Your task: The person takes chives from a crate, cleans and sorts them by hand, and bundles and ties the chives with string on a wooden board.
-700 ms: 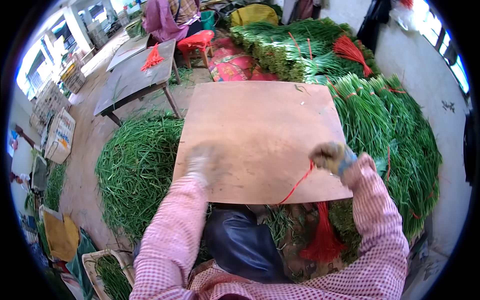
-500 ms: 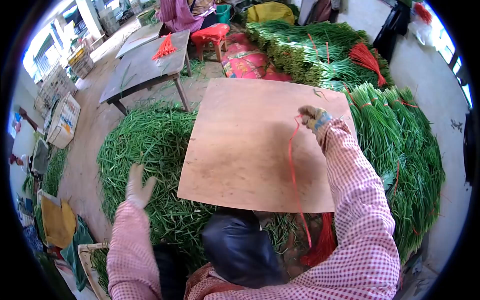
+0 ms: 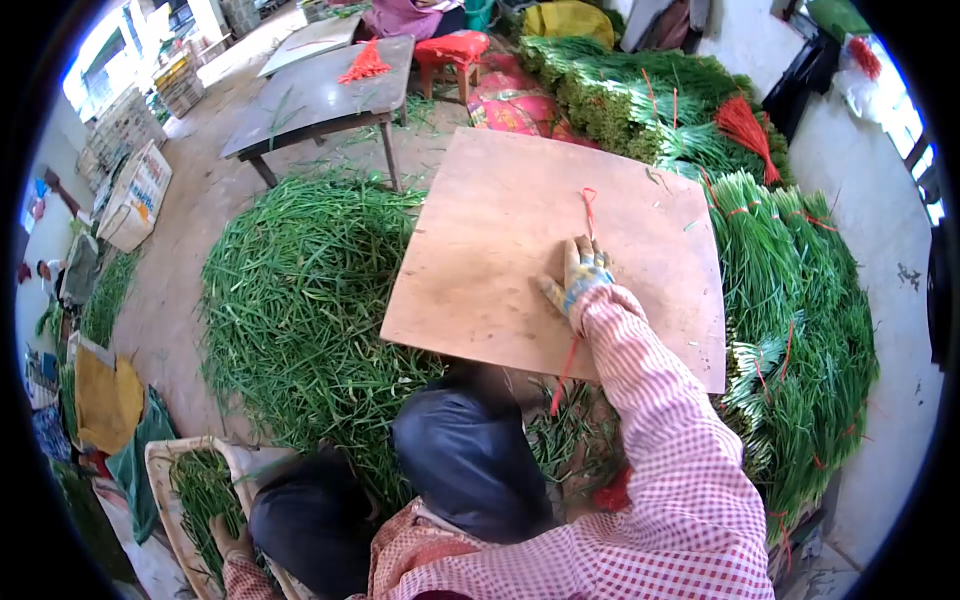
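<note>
one gloved right hand (image 3: 580, 272) lies spread on the board (image 3: 470, 240), fingers unclosed, seemingly pinning the red tie (image 3: 589, 212) flat beneath it; the left hand (image 3: 232, 540) sits among greens (image 3: 197, 484) in the crate (image 3: 160, 482), its grip i can't tell.

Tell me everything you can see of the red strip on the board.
The red strip is thin and flexible-looking, possibly plastic. Its far end forms a narrow loop on the board, just beyond the fingertips of the gloved right hand. Another red length, presumably the same strip, hangs past the board's near edge; any stretch between is hidden beneath hand and sleeve.
</note>
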`<state>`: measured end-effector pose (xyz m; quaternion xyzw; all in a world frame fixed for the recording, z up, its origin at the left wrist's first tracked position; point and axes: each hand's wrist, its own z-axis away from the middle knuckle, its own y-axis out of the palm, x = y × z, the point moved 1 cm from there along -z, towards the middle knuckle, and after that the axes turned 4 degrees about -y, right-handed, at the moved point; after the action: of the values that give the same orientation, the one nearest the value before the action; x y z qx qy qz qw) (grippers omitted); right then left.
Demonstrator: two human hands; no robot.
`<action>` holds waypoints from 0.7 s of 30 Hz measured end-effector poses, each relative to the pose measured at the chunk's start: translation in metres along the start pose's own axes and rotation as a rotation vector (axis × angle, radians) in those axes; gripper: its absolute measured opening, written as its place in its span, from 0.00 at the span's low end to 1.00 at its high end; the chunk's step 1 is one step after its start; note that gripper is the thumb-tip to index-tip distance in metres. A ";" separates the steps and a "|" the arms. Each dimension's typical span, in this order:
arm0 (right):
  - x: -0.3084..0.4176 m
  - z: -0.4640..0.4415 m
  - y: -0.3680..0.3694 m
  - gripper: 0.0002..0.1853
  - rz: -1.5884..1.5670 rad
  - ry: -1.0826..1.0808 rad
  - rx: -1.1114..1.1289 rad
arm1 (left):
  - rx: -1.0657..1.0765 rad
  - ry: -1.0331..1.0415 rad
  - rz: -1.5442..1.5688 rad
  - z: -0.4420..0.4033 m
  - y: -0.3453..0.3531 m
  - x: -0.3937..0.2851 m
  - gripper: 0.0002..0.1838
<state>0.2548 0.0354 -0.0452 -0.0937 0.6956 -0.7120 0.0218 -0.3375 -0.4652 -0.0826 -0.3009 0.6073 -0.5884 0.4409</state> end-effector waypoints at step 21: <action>0.412 0.127 0.052 0.27 -0.697 -0.935 1.057 | -0.292 -0.012 0.240 0.233 0.010 0.038 0.26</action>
<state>-0.1335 -0.1579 -0.0527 -0.5735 0.1136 -0.8009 0.1295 -0.1452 -0.6024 -0.0806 -0.2908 0.7153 -0.4353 0.4630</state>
